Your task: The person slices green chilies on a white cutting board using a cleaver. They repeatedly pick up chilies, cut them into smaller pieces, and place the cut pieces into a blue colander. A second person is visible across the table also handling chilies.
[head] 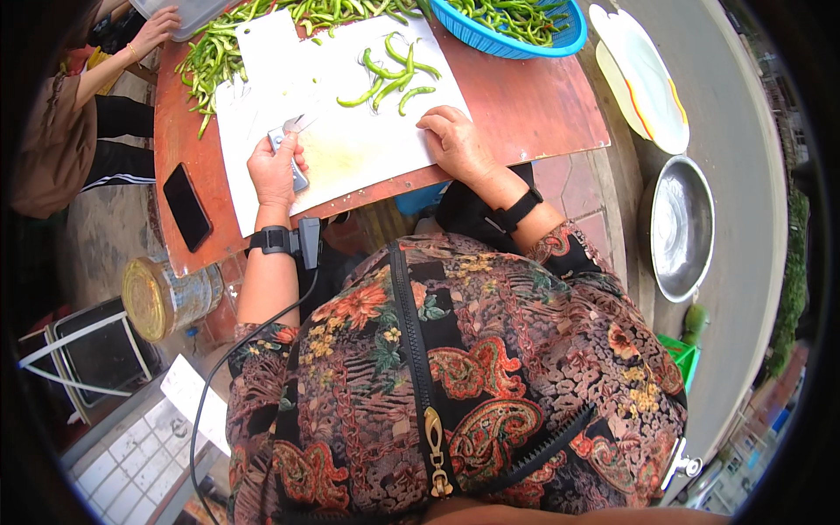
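Observation:
My left hand (274,167) grips a grey-handled knife (298,178), with its short metal blade pointing up and away from me. Under both hands lies a white sheet or board (367,154), stained yellowish in the middle. My right hand (456,143) rests at the sheet's right edge with fingers curled down. Nothing shows in it, but the palm side is hidden. Just beyond it, several whole green chili peppers (399,77) lie in a loose group on the sheet.
Cut green peppers (226,59) are heaped along the far left of the red table (518,108). A blue plastic basket (512,47) holds more peppers. A phone (188,207) lies at left. Another person's hand (157,29) touches a clear plastic container (190,20). A metal basin (682,230) stands at right.

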A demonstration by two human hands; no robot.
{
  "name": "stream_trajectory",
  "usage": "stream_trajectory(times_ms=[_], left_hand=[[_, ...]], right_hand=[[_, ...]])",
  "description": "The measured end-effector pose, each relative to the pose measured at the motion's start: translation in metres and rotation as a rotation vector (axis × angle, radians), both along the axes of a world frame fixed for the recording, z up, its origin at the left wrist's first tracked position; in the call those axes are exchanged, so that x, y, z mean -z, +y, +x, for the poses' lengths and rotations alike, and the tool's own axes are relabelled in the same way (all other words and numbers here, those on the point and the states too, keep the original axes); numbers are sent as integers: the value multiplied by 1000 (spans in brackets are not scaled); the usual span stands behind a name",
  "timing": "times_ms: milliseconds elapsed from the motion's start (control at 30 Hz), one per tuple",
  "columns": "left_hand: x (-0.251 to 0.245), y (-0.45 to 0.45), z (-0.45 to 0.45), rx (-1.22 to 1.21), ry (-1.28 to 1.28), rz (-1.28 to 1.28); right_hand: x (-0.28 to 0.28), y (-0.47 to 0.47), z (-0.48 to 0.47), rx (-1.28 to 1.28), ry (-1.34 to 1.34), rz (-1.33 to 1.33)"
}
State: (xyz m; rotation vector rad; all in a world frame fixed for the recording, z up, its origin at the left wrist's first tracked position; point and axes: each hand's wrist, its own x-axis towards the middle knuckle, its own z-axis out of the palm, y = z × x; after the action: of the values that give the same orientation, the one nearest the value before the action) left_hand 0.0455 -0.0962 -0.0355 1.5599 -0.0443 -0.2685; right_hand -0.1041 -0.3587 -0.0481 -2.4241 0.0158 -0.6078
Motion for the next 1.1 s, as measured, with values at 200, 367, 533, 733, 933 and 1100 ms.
stream_trajectory(times_ms=[200, 367, 533, 733, 933, 1100], left_hand=[[1, 2, 2, 15, -4, 3], [-1, 3, 3, 56, 13, 28], [-15, 12, -13, 146, 104, 26], [-24, 33, -63, 384, 213, 224], [-25, 39, -78, 460, 345, 198], [-20, 35, -83, 468, 372, 147]], right_hand=[[6, -11, 42, 75, -38, -111], [16, -4, 30, 71, -18, -80], [22, 14, 18, 87, -84, 29], [19, 7, 19, 30, -131, 27], [17, 4, 19, -33, -96, 52], [13, 4, 19, -43, -60, 20]])
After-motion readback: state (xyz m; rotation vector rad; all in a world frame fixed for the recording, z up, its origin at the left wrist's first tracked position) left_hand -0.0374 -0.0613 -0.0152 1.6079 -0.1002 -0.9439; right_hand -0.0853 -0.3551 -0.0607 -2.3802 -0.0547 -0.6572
